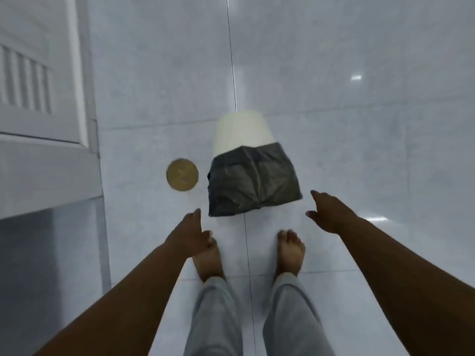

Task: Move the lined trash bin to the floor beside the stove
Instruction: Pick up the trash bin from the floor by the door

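Observation:
The lined trash bin (pixel 241 134) is a cream plastic bin with a black bag (pixel 253 182) folded over its rim. It stands on the white tiled floor just ahead of my bare feet, seen from above. My left hand (pixel 191 233) reaches toward the bag's near left corner, a short gap away, fingers apart and holding nothing. My right hand (pixel 327 211) is stretched out to the right of the bag, also apart from it, with fingers spread. No stove is in view.
A round brass floor drain cover (pixel 182 178) lies in the tiles left of the bin. A white louvred door and its raised threshold (pixel 48 168) take up the left side. Glossy floor tiles (pixel 359 140) extend ahead and to the right.

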`<state>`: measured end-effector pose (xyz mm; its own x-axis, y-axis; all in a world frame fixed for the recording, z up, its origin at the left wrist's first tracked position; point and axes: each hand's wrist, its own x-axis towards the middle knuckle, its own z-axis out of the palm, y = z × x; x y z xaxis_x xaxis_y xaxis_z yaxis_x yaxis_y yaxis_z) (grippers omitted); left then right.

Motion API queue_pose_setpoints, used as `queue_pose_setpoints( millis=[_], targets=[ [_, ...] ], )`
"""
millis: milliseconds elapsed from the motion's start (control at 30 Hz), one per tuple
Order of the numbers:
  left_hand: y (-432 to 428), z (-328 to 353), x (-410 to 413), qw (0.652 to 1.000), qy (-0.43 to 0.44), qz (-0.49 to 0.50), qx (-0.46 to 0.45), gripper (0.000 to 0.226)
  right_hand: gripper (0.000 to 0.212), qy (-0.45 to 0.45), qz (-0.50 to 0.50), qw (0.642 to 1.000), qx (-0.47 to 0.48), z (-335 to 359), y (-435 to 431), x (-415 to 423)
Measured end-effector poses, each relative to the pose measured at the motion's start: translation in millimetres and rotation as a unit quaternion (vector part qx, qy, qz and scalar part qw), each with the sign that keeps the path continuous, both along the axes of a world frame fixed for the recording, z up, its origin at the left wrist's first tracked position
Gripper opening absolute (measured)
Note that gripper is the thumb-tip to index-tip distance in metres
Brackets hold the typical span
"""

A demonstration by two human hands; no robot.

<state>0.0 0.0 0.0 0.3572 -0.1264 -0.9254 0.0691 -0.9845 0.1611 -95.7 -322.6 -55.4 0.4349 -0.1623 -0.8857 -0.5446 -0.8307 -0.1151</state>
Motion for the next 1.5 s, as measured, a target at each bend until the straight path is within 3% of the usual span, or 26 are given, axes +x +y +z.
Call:
queue_pose_setpoints(
  millis=[133, 267, 367, 500, 733, 1033, 1167, 1333, 1500],
  targets=[
    [-2.7, -45.5, -11.5, 0.997, 0.006, 0.069, 0.02, 0.062, 0.041, -0.086, -0.066, 0.994, 0.011, -35.8, 24.7, 0.7],
    [-1.4, -54.1, -15.2, 0.989, -0.049, 0.141, 0.015, 0.047, 0.019, -0.224, -0.106, 0.969, -0.013, -32.7, 33.3, -3.8],
    [4.1, -42.5, -7.2, 0.983, -0.063, 0.172, -0.02, 0.04, 0.018, -0.298, -0.133, 0.945, -0.015, -8.8, 33.8, 6.4],
    [5.0, -8.3, 16.8, 0.963, -0.14, 0.225, -0.056, 0.039, 0.034, -0.337, -0.17, 0.926, -0.013, 38.8, 33.4, 48.1],
    [-7.1, 26.9, 67.1, 0.952, -0.162, 0.24, -0.1, 0.038, 0.023, -0.294, -0.113, 0.947, -0.061, 67.3, 23.5, 116.7],
    [-10.7, 13.6, 76.0, 0.943, -0.142, 0.272, -0.132, 0.037, 0.023, -0.258, -0.158, 0.951, -0.056, 51.1, 13.5, 123.4],
    [-4.0, 1.7, 66.2, 0.944, -0.122, 0.278, -0.13, 0.046, 0.039, -0.253, -0.196, 0.947, -0.01, 43.9, 9.6, 102.0],
    [-0.3, -7.2, 60.9, 0.94, 0.004, 0.305, -0.155, 0.07, 0.06, -0.177, -0.199, 0.962, 0.054, 42.4, 12.4, 67.7],
    [2.5, 0.8, 58.5, 0.924, 0.037, 0.336, -0.181, 0.076, 0.066, -0.165, -0.287, 0.935, 0.13, 54.9, 18.4, 56.6]
  ],
)
